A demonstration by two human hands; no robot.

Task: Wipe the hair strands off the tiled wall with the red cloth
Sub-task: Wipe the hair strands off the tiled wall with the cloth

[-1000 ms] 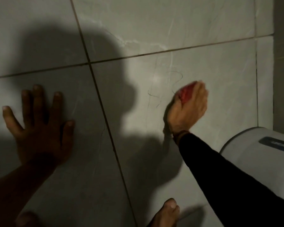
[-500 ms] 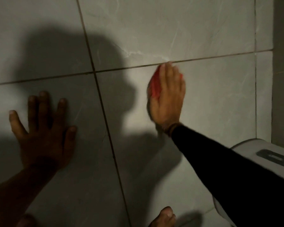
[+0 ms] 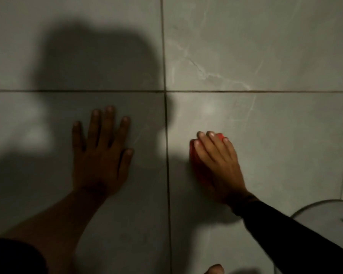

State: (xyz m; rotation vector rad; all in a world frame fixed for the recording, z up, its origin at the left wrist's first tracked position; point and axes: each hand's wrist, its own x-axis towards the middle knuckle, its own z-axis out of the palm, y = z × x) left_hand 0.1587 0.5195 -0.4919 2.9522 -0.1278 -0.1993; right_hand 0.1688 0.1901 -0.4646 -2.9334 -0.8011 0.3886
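My right hand (image 3: 218, 161) presses the red cloth (image 3: 195, 161) flat against the grey tiled wall (image 3: 265, 46), on the lower right tile just right of the vertical grout line. Only the cloth's left edge and a bit by my fingertips show; the hand covers the remainder. My left hand (image 3: 102, 153) lies flat with fingers spread on the lower left tile, in shadow, holding nothing. I can make out no hair strands on the tiles in this dim, slightly blurred view.
A white rounded appliance (image 3: 325, 216) sits at the lower right, under my right sleeve. A bare toe (image 3: 215, 269) shows at the bottom edge. My head's shadow (image 3: 99, 62) darkens the left tiles. A wall corner seam runs down the far right.
My right hand has swept the cloth up over the hair strands to the grout line, then down and left. The view has shifted right. The left hand stays planted.
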